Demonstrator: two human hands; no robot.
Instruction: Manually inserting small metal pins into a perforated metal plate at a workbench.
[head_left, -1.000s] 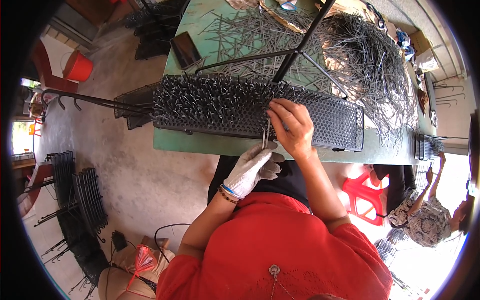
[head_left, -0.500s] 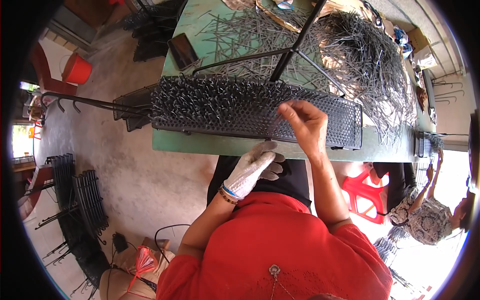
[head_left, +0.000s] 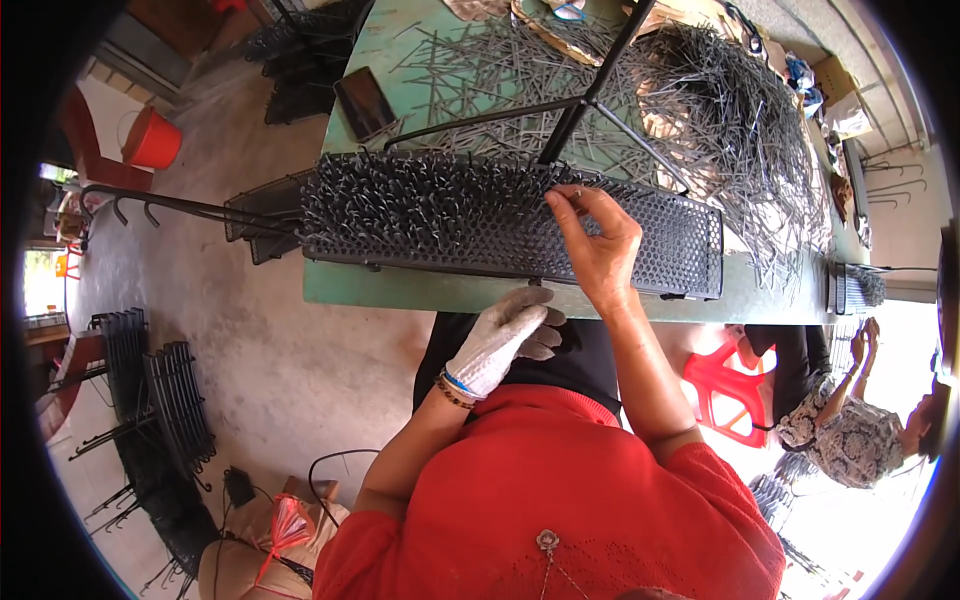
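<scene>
A long black perforated metal tray (head_left: pixel 660 245) lies along the near edge of the green table. Its left and middle part bristles with short dark upright strips (head_left: pixel 390 205), while holes show bare toward the right. My right hand (head_left: pixel 603 250), ungloved, reaches over the tray with thumb and index finger pinched together at the border of the bristles. Whatever is between those fingertips is too small to make out. In a white knit glove, my left hand (head_left: pixel 505 335) hangs just below the tray's front edge, fingers loosely bent and apart, with nothing visible in it.
Loose dark strips (head_left: pixel 740 130) are heaped across the green table (head_left: pixel 340 285). A black rod frame (head_left: pixel 590 100) rises behind the tray, beside a dark rectangular box (head_left: pixel 365 103). At right, another person (head_left: pixel 850 430) works near a red stool (head_left: pixel 730 390). Black racks (head_left: pixel 150 400) stand left.
My right hand has moved slightly left and away from me, its fingertips rising to the bristles' edge. My left hand has stayed put. The other person's hands have dropped away from their tray.
</scene>
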